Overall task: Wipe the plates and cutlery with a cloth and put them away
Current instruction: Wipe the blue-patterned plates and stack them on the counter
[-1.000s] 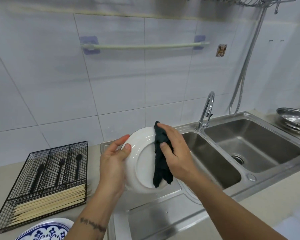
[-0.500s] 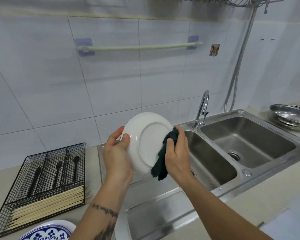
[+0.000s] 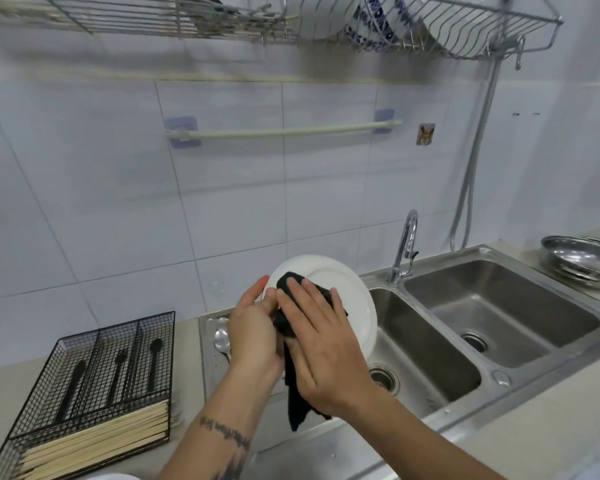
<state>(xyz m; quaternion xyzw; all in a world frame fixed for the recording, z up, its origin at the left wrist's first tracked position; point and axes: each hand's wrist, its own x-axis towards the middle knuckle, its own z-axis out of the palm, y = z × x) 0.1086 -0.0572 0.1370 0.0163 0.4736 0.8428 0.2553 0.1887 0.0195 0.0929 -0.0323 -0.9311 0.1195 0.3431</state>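
Over the left sink basin I hold a white plate (image 3: 347, 292) tilted up on edge. My left hand (image 3: 253, 337) grips its left rim, thumb on the near face. My right hand (image 3: 323, 348) lies flat with straight fingers on a black cloth (image 3: 297, 403), pressing it against the plate's face. The cloth's tail hangs below my palm. A metal spoon (image 3: 221, 337) lies on the drainboard just left of my left hand. A black wire cutlery basket (image 3: 94, 386) on the counter at the left holds black utensils and pale chopsticks (image 3: 97, 441).
A wire wall rack (image 3: 430, 32) overhead holds several plates and bowls. The double steel sink (image 3: 499, 317) with its faucet (image 3: 404, 251) is on the right. Stacked steel bowls (image 3: 582, 261) sit at the far right. A white dish rim (image 3: 115, 477) shows at the bottom edge.
My right hand moved from the plate's right edge onto its face and flattened over the cloth. My view tilted up, bringing the overhead rack into sight.
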